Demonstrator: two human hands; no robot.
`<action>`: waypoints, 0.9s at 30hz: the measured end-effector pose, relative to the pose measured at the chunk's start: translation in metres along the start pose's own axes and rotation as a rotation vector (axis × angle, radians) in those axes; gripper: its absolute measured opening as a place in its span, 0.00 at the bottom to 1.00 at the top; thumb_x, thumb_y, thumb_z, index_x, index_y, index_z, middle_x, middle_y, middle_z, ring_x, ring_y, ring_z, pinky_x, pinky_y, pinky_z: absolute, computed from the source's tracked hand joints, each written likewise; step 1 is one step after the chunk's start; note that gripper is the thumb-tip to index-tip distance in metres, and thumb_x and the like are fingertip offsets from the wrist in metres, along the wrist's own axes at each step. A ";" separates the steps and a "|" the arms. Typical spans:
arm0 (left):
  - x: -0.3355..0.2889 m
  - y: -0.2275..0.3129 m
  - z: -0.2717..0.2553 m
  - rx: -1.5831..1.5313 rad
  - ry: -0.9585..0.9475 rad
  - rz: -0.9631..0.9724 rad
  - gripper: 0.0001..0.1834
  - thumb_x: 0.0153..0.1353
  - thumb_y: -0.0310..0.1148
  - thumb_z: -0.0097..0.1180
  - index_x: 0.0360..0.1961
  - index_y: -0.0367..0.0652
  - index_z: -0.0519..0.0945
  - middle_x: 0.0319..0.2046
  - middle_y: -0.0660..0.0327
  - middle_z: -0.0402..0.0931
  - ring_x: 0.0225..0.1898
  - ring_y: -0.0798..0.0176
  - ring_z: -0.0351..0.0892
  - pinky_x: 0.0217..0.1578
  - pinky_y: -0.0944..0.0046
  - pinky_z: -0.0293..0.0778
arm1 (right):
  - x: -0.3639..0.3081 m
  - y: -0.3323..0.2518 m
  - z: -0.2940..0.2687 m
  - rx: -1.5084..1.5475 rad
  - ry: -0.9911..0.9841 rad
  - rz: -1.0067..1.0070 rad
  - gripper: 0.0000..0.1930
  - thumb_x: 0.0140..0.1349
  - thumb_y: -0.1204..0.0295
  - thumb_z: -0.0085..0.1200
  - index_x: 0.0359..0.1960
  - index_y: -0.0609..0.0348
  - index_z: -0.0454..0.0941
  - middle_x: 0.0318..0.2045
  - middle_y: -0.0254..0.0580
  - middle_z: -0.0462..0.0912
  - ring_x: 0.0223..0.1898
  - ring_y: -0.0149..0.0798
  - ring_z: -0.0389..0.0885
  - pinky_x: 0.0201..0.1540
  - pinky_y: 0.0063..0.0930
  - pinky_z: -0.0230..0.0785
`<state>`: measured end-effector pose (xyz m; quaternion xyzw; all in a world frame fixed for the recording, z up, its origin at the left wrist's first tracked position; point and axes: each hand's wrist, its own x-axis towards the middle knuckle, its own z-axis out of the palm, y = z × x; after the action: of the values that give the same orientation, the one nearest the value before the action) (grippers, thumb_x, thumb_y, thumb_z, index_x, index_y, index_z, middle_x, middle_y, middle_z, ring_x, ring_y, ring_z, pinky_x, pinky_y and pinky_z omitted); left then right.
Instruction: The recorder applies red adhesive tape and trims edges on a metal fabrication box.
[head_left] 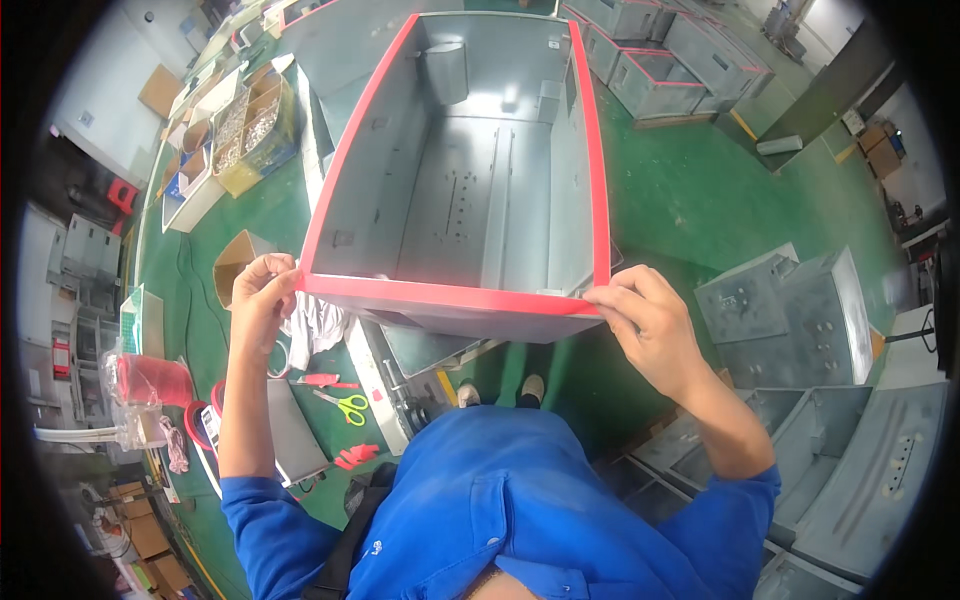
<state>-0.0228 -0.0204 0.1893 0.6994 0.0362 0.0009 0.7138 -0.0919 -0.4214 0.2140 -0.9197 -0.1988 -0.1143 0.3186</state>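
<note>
A large grey metal cabinet box [370, 190] stands before me with its open side up. Red strips, which look like tape, line its left and right rims. Along the near rim runs another red tape strip [450, 294]. At its left end, by the near left corner, my left hand [262, 295] is closed with thumb and forefinger pinched together. My right hand [655, 325] pinches the strip's other end at the near right corner. Whether the strip is stuck down along its whole length, I cannot tell.
Green-handled scissors [352, 408] and red scraps [356, 457] lie on a surface at my left. Beyond are bins of small parts [245, 135] and an open carton [240, 262]. More grey cabinets [800, 310] stand at right, others [655, 85] at far right.
</note>
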 end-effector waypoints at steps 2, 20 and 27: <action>0.001 0.001 0.001 0.002 -0.006 -0.003 0.06 0.49 0.20 0.56 0.20 0.39 0.72 0.27 0.65 0.69 0.15 0.79 0.62 0.13 0.79 0.55 | 0.000 -0.001 0.000 0.034 -0.007 0.008 0.08 0.50 0.78 0.54 0.34 0.57 0.76 0.28 0.39 0.71 0.32 0.41 0.72 0.34 0.31 0.66; -0.001 0.004 0.003 0.028 -0.006 -0.008 0.06 0.50 0.21 0.54 0.20 0.39 0.71 0.26 0.63 0.69 0.15 0.78 0.62 0.13 0.79 0.56 | 0.024 0.009 -0.022 0.380 -0.324 0.326 0.04 0.53 0.77 0.50 0.31 0.63 0.73 0.22 0.36 0.75 0.25 0.27 0.71 0.29 0.22 0.63; 0.000 0.003 0.002 0.017 -0.019 0.005 0.06 0.50 0.20 0.53 0.20 0.39 0.71 0.25 0.63 0.69 0.15 0.78 0.62 0.13 0.79 0.55 | 0.028 0.018 -0.021 0.421 -0.366 0.330 0.03 0.52 0.77 0.53 0.27 0.63 0.73 0.21 0.33 0.75 0.25 0.24 0.71 0.30 0.19 0.64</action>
<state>-0.0228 -0.0227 0.1923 0.7055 0.0280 -0.0043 0.7082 -0.0606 -0.4387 0.2299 -0.8588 -0.1202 0.1499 0.4750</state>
